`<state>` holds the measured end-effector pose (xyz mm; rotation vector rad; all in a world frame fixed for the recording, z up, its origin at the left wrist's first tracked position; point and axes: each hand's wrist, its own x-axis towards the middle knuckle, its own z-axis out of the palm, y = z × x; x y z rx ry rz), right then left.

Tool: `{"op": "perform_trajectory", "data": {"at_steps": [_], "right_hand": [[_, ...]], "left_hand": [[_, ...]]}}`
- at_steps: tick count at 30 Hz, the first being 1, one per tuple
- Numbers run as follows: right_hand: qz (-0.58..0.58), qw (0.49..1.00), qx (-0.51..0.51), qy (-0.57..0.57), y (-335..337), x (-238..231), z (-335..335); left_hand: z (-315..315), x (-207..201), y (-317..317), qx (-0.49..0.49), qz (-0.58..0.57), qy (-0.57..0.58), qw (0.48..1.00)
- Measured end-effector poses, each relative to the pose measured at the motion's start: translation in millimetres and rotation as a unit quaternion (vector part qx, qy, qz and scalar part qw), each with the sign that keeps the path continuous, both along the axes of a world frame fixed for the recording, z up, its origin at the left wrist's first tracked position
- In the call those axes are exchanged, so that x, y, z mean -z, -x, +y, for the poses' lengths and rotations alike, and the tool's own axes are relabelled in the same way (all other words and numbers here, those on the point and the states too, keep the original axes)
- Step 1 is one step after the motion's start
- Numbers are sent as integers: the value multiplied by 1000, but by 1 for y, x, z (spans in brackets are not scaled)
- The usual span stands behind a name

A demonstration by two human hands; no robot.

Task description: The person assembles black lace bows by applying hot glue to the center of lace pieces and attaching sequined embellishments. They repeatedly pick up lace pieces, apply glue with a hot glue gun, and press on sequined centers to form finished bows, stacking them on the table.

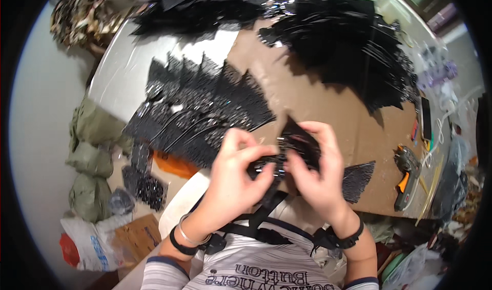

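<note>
The left hand [238,180] and right hand [323,169] pinch a glossy black piece [305,145] near the tabletop's [119,80] near edge. Fanned black pieces [197,110] border the left. Bare brown sheet [369,141] extends rightward toward a glue gun [406,180] beside the right edge.

Held black piece [306,145]: smooth, glossy film-like faces
Fanned black pieces [205,133]: matt, rough-textured, glittery bits across the middle; exact material unclear
Right-hand black pile [343,38]: smooth sheets, cloth or plastic can't tell, low sheen, sparkly edges
Loose black piece [358,181]: matt, ribbed
Tabletop [115,77]: white, smooth, shiny
Brown sheet [359,141]: cardboard look, matt, scuffed
Glue gun [406,185]: plastic
Green sacks [91,156]: thin, wrinkled, dull
White bag [100,246]: thin crinkled plastic, slight gloss
Bangle [187,232]: polished metal look
Shirt [256,272]: soft striped cloth, matt
</note>
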<state>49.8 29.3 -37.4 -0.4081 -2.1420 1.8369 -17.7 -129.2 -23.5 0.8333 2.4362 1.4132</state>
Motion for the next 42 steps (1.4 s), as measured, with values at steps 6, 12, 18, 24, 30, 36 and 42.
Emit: {"op": "perform_trajectory", "data": {"at_steps": [6,12,18,24,30,36,42], "right_hand": [[-54,985,-108,-123,10,-35,43],[-110,965,193,-142,-40,-49,209],[-98,754,93,-643,-23,12,332],[-226,768,188,-569,-20,-11,309],[-76,979,173,-76,-111,-79,215],[-127,930,77,337,-173,-67,98],[-161,972,143,97,-168,-12,56]], "left_hand": [[6,12,14,-88,64,101,989],[8,11,3,-122,165,236,950],[15,0,-1,-101,257,326,904],[25,-27,-10,-60,247,238,937],[73,-26,-31,192,-15,-98,976],[76,-1,-57,286,-340,-137,885],[50,8,-78,146,-253,-29,956]]}}
